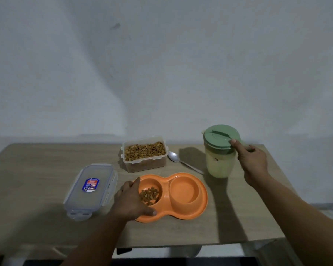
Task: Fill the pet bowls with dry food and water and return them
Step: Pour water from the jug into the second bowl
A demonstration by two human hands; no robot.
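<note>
orange plastic formed the double pet bowl (183,212), which was set on the wooden table (37,189) near its front edge. the left rim of the bowl was gripped by the left hand (130,201): the fingers were curled over the far rim and the thumb (151,213) was pressed against the near rim. just right of those fingers, a small heap of dry kibble (149,194) was held in the left well. beyond that, the right well (185,191) was seen with no kibble in it; whether water lay in it could not be told.

the handle of a pale green water pitcher (220,162) was held by the right hand (253,162), with the fingers wrapped round it and the thumb laid on the edge of the green lid (218,137). the pitcher was stood upright, on the table, to the right of the bowl and apart from it.

between the two hands and further back, a clear food container (144,157) filled with kibble was placed uncovered. a metal spoon (178,159) was laid just beside it, its handle pointed towards the pitcher. left of the left hand's fingers, the container's clip lid (90,189) was laid flat, label up.
</note>
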